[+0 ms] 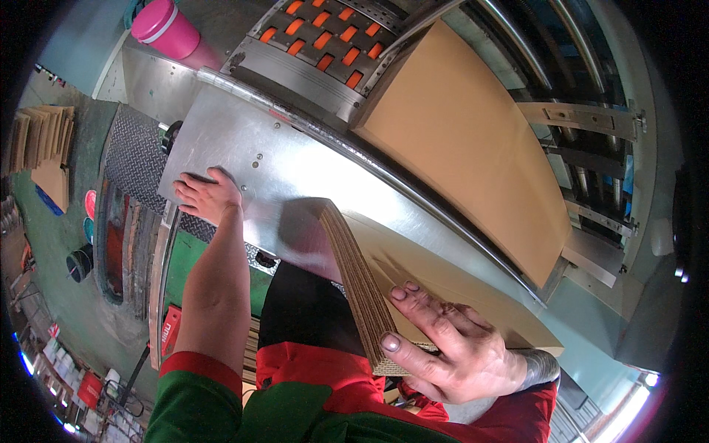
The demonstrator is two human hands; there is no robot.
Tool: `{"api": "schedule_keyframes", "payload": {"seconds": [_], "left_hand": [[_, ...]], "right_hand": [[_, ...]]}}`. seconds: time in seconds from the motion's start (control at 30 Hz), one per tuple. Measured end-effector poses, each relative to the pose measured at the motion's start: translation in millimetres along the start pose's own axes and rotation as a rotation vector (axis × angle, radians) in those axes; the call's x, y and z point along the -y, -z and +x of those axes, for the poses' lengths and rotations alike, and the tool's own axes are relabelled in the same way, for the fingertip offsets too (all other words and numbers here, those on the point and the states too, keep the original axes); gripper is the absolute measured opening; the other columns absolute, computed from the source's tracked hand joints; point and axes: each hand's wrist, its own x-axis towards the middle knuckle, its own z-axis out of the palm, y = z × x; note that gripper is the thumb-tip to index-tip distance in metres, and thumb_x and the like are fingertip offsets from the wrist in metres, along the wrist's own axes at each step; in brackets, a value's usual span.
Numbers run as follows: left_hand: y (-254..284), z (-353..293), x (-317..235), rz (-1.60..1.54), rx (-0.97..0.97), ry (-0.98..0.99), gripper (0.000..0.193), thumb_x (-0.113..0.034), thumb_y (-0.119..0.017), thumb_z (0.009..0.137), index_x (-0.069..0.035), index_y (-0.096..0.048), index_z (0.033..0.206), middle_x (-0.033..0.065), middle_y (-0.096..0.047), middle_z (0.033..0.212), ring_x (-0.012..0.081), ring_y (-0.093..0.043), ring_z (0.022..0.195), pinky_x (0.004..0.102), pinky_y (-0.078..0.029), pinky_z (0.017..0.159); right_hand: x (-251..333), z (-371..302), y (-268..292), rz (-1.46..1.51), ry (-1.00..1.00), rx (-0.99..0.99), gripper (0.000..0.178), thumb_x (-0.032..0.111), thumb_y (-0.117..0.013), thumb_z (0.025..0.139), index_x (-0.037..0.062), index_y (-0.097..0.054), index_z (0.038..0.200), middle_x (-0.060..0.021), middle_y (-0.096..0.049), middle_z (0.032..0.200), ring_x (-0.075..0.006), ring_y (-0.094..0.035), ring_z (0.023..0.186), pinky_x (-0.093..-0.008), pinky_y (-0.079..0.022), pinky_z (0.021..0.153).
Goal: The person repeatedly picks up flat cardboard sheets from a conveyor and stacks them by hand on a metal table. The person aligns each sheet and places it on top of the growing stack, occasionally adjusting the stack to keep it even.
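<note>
My left hand (pixel 209 193) lies on the bare metal table (pixel 244 125) near its left end, fingers stretched out and holding nothing. My right hand (pixel 450 347) grips the near right corner of a stack of brown corrugated cardboard sheets (pixel 443 284). Its fingers reach over the top sheet and the cut edge, and the underside of the grip is hidden. The stack lies tilted across the front of the table, its layered wavy edge facing left. Beyond the table's rail, another pile of flat cardboard sheets (pixel 465 140) sits in the machine.
Orange rollers (pixel 321 37) are set in a metal plate at the far side. A pink lidded cup (pixel 166 28) stands at the far left. A black knob (pixel 171 137) juts from the table's left end. Cardboard pieces (pixel 44 140) stand on the green floor at left.
</note>
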Motion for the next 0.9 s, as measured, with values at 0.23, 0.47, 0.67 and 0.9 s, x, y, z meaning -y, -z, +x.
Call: {"api": "schedule_keyframes", "payload": {"seconds": [0.23, 0.47, 0.67, 0.9], "left_hand": [[7.4, -0.5, -3.0, -0.006, 0.004, -0.014, 0.083, -0.057, -0.035, 0.103, -0.011, -0.031, 0.172, 0.0233, -0.027, 0.178, 0.0379, -0.025, 0.165, 0.0617, -0.013, 0.134], [-3.1, -2.6, 2.1, -0.07, -0.05, -0.166, 0.067, -0.042, -0.038, 0.108, -0.022, -0.036, 0.171, 0.0178, -0.031, 0.177, 0.038, -0.028, 0.163, 0.0654, -0.016, 0.132], [-6.2, 13.1, -1.9, -0.112, -0.041, -0.247, 0.063, -0.038, -0.044, 0.106, -0.018, -0.043, 0.166, 0.0209, -0.037, 0.173, 0.0416, -0.034, 0.158, 0.0707, -0.02, 0.128], [-5.8, 18.9, -48.1, -0.165, -0.069, -0.015, 0.072, -0.051, -0.042, 0.104, -0.015, -0.041, 0.166, 0.0282, -0.033, 0.172, 0.0439, -0.028, 0.16, 0.0749, -0.014, 0.127]], "right_hand": [[0.2, 2.7, 4.2, -0.031, 0.016, -0.006, 0.081, 0.037, -0.066, 0.069, 0.027, -0.069, 0.149, -0.0232, -0.064, 0.148, -0.0292, -0.077, 0.116, -0.0358, -0.064, 0.096], [2.6, 1.1, 2.8, -0.071, 0.009, 0.011, 0.079, 0.037, -0.066, 0.072, 0.0279, -0.068, 0.15, -0.0211, -0.064, 0.149, -0.0269, -0.076, 0.119, -0.0353, -0.061, 0.098], [10.0, 2.8, 6.0, -0.025, -0.049, -0.01, 0.071, 0.035, -0.071, 0.081, 0.0266, -0.068, 0.151, -0.0178, -0.065, 0.149, -0.027, -0.074, 0.123, -0.0369, -0.058, 0.105], [7.1, 5.2, 5.2, -0.115, -0.032, 0.023, 0.064, 0.043, -0.075, 0.086, 0.0345, -0.068, 0.149, -0.0136, -0.068, 0.146, -0.0247, -0.075, 0.12, -0.034, -0.06, 0.101]]}}
